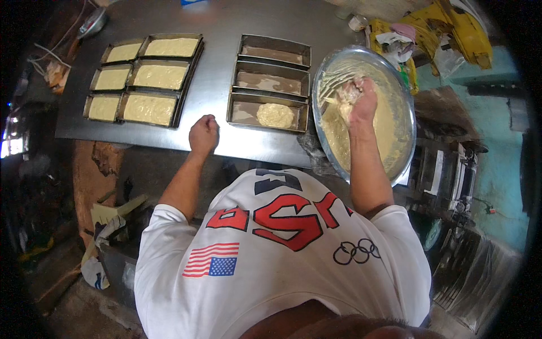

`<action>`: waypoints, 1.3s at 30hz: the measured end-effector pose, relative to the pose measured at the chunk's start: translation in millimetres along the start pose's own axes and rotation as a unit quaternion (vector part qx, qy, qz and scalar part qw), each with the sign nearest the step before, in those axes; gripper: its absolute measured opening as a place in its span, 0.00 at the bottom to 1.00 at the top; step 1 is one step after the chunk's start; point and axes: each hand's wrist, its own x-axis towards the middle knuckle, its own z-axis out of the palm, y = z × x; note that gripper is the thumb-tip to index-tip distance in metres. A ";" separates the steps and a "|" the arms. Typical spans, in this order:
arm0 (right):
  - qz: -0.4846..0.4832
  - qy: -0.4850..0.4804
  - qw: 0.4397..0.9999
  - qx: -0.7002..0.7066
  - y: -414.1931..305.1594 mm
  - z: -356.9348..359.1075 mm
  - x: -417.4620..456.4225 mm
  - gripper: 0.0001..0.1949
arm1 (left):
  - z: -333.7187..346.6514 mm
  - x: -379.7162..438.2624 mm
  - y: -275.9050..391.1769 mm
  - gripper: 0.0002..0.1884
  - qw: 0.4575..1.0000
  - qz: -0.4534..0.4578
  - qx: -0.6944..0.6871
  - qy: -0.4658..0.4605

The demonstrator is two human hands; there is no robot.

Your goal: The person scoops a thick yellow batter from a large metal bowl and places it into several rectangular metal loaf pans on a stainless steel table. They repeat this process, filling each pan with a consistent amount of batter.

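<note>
My right hand (363, 101) is inside a large metal bowl (318, 123), its curled fingers coated in pale yellow batter (391, 101). Whether they hold a lump of it is hard to make out. My left hand (204, 133) rests as a loose fist by the near edge of the metal table (220, 84), with nothing visible in it. Between the hands stand three rectangular loaf pans in a column. The nearest pan (237, 123) holds a mound of batter (275, 115) on its right side. In the middle pan (271, 82) and the far pan (273, 53) only the patchy brownish bottoms show.
Several loaf pans (150, 76) filled with smooth batter stand close together at the table's left. A small metal bowl (93, 22) sits at the far left corner. Beyond the large bowl are a tin can (358, 23) and a yellow container (457, 29) with cloths and plastic.
</note>
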 end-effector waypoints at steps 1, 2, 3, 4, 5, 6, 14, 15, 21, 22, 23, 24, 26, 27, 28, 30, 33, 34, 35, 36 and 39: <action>-0.062 -0.028 0.971 -0.229 7.3 -35.8 16.2 0.10 | 1.7 7.0 5.0 0.15 0.999 -0.034 0.031 0.004; -0.118 -0.049 0.886 -0.446 23.5 -85.3 35.0 0.11 | 3.4 12.7 11.1 0.15 0.998 -0.040 0.048 0.014; -0.161 -0.069 0.750 -0.638 37.7 -123.1 45.0 0.12 | 6.1 15.9 13.8 0.15 0.996 -0.048 0.067 0.023; -0.169 -0.070 0.718 -0.672 48.2 -144.0 48.2 0.13 | 11.5 17.9 10.6 0.15 0.992 -0.073 0.102 0.029; -0.174 -0.068 0.684 -0.705 56.5 -163.0 49.2 0.14 | 15.2 18.7 15.7 0.15 0.987 -0.093 0.128 0.036; -0.180 -0.070 0.650 -0.735 61.3 -174.3 52.8 0.16 | 16.2 17.0 19.0 0.14 0.986 -0.097 0.127 0.040; -0.108 -0.131 0.711 -0.683 111.5 -211.4 102.1 0.14 | 24.0 19.8 18.8 0.15 0.984 -0.104 0.139 0.046; -0.057 -0.127 0.759 -0.636 121.7 -197.5 77.4 0.14 | 20.6 18.0 15.7 0.15 0.983 -0.113 0.137 0.052; 0.217 -0.076 0.971 -0.059 81.0 -116.7 -4.0 0.11 | 15.8 14.5 24.1 0.16 0.983 -0.129 0.118 0.049; 0.210 -0.098 0.973 -0.011 64.8 -96.4 -9.6 0.10 | 15.8 15.5 24.2 0.15 0.985 -0.125 0.111 0.047; 0.207 -0.121 0.970 0.037 49.2 -75.4 -14.9 0.10 | 15.1 15.0 23.0 0.15 0.986 -0.123 0.105 0.045; 0.203 -0.054 0.977 0.033 24.6 -26.4 -30.9 0.08 | 12.6 13.2 19.7 0.14 0.988 -0.112 0.099 0.045; 0.128 0.009 0.991 -0.029 22.2 10.7 -46.2 0.06 | 11.4 13.0 24.9 0.15 0.989 -0.106 0.094 0.044; 0.065 -0.004 0.994 -0.084 33.1 18.3 -42.2 0.06 | 9.1 14.1 24.0 0.15 0.989 -0.106 0.095 0.039; 0.002 -0.017 0.990 -0.139 44.4 24.8 -36.6 0.07 | 9.8 13.6 18.9 0.15 0.990 -0.104 0.085 0.031; -0.061 0.058 0.954 -0.289 83.1 25.3 -17.0 0.07 | 10.8 14.9 15.0 0.15 0.992 -0.102 0.075 0.024; -0.098 0.070 0.939 -0.321 108.2 26.2 -4.7 0.07 | 7.7 14.6 13.4 0.14 0.994 -0.093 0.062 0.014; -0.073 0.061 0.950 -0.298 87.8 49.1 -18.5 0.07 | 6.1 12.5 11.4 0.14 0.993 -0.090 0.068 0.018; -0.049 0.057 0.958 -0.275 73.5 60.8 -26.1 0.07 | 5.5 11.6 12.0 0.14 0.994 -0.083 0.072 0.019; -0.035 0.015 0.962 -0.270 54.6 47.2 -18.9 0.04 | 5.5 12.7 13.0 0.14 0.993 -0.088 0.073 0.018; -0.067 -0.026 0.997 -0.040 6.3 29.8 -11.4 0.02 | 6.0 15.3 19.1 0.14 0.988 -0.117 0.103 0.002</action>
